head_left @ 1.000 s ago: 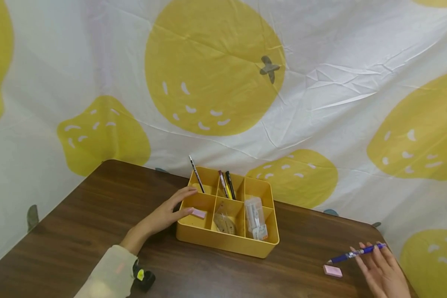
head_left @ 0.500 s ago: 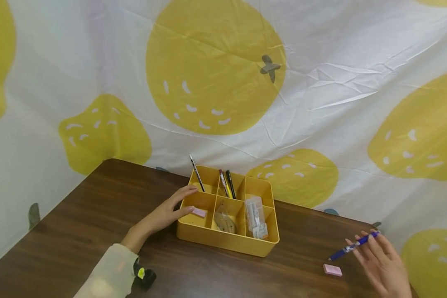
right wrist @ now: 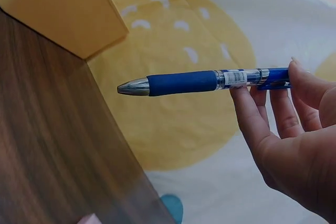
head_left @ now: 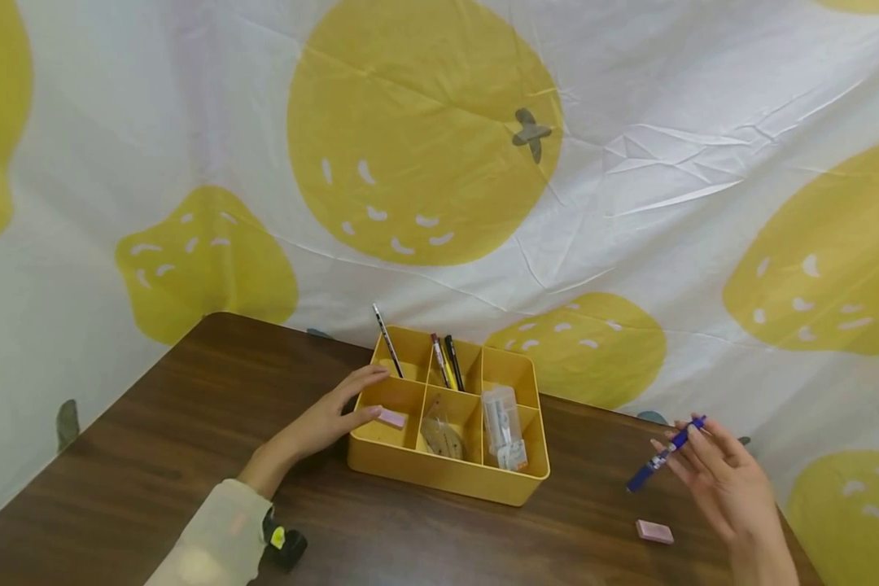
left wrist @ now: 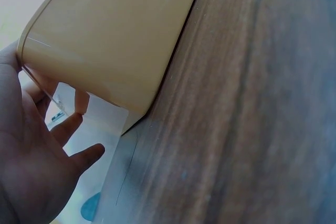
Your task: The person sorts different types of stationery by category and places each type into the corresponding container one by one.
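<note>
In the head view my right hand [head_left: 728, 480] is raised over the table's right side and pinches a blue retractable pen [head_left: 665, 454] near its rear end. The right wrist view shows the pen's blue grip [right wrist: 182, 83] and metal tip pointing away from the fingers. Below it a pink eraser [head_left: 654, 531] lies on the table. My left hand [head_left: 337, 409] holds the left rim of a yellow six-compartment organizer box [head_left: 447, 484], with its thumb over the edge. Another pink eraser [head_left: 391, 418] lies in the front left compartment beside that thumb.
A pencil [head_left: 388, 342] leans in the back left compartment, and several pens [head_left: 447, 362] stand in the back middle one. A clear bag [head_left: 441, 431] sits front middle; a clear plastic case [head_left: 503, 427] leans at the right. Behind the brown table [head_left: 190, 415] hangs a fruit-print cloth [head_left: 630, 244].
My right hand has risen and moved left with the pen, away from the loose eraser, and the pen has turned steeper. My left hand and the box stay in place.
</note>
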Tool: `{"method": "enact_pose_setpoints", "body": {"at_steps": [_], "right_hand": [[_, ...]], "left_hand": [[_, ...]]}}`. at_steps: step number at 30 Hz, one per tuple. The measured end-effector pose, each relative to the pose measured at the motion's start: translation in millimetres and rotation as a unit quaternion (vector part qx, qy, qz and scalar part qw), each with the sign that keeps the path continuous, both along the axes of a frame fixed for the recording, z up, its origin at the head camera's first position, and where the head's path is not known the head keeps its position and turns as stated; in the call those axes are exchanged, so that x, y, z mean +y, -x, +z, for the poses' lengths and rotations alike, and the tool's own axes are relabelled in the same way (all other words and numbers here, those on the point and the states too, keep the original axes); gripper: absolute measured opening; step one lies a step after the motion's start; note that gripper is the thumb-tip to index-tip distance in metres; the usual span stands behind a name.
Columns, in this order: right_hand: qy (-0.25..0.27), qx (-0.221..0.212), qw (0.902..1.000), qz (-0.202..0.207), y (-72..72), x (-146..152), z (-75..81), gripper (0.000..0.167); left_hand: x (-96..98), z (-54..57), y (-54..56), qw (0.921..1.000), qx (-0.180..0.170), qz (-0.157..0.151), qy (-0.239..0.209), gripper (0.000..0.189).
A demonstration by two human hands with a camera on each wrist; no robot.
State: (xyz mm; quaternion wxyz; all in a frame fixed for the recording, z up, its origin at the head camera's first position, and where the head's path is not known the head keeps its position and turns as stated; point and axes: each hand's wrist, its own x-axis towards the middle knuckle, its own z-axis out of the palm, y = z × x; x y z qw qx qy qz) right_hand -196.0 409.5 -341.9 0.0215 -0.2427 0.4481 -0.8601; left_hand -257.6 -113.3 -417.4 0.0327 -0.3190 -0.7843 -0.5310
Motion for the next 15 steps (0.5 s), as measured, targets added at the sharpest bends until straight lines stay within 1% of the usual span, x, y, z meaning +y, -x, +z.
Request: {"method": "enact_pose_setpoints", "body": {"at_steps": [2, 5, 9, 13, 15], "right_hand": [[-0.017, -0.002, 0.9997, -0.018, 1.6, -5, 4.6, 0.042], [-0.029, 0.003, 0.9992, -0.026, 4.4, -13, 10.4, 0.041], [-0.028, 0.013, 0.9993, -0.022, 8.3, -22, 17.9, 0.041], [-0.056, 0.012, 0.9972, -0.049, 10.1, -30, 25.9, 0.037], [-0.065, 0.007, 0.9963, -0.055, 11.1, -34, 29.5, 0.035]], "left_hand": [[-0.1, 0.3, -0.4, 1.0000, 0.000, 0.000, 0.000, 0.055], [0.0, 0.6, -0.9, 1.0000, 0.000, 0.001, 0.001, 0.055], [0.1, 1.1, -1.3, 1.0000, 0.001, 0.004, 0.004, 0.055], [0.1, 1.0, -1.2, 1.0000, 0.002, 0.004, 0.005, 0.055], [0.1, 0.7, -1.1, 1.0000, 0.003, 0.004, 0.004, 0.055]]}}
